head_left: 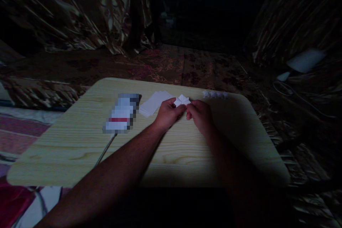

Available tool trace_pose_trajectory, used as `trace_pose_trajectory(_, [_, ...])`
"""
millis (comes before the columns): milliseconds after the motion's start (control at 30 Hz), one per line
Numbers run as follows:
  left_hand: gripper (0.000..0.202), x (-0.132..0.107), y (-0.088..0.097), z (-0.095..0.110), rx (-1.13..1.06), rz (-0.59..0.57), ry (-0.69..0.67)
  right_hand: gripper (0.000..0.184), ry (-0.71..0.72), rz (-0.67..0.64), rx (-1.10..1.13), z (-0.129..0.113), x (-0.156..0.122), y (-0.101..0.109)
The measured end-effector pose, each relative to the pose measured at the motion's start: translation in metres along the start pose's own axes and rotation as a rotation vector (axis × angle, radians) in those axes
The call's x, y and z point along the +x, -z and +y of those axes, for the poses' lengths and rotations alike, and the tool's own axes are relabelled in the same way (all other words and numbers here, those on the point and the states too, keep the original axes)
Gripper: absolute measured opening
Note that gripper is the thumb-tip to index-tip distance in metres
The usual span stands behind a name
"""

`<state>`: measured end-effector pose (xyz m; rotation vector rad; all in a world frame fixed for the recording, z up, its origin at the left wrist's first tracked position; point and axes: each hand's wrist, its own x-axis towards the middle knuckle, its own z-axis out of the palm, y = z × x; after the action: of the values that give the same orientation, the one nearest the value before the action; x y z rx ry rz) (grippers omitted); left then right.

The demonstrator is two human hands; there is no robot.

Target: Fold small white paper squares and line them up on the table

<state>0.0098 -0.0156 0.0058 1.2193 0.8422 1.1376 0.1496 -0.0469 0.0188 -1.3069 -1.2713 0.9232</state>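
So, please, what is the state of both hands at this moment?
Left hand: closed, holding folded white paper.
Right hand: closed, holding the same folded white paper.

On the tabletop [184, 153], a phone [123, 110] lies left, a cable [108, 146] running from its near end to beneath the left forearm [128, 164]. Right of the phone are paper slips [153, 104], then folded paper [182, 99] between the left hand [167, 113] and right hand [200, 114]. Small folded pieces [215, 94] line the far edge, beyond the right hand.
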Motion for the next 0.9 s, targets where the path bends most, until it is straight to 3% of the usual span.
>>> trace_pose_trajectory(367, [0.018,0.0001,-0.0003,-0.0006,-0.007,0.000,-0.004,0.020,0.040,0.025,-0.086,-0.0063,-0.0030,0.0005])
trace_pose_trajectory(900, [0.020,-0.0016,-0.0019,0.0032,-0.003,0.043,0.024,0.019,0.029,-0.016,-0.032,-0.0018,-0.0024,-0.0014])
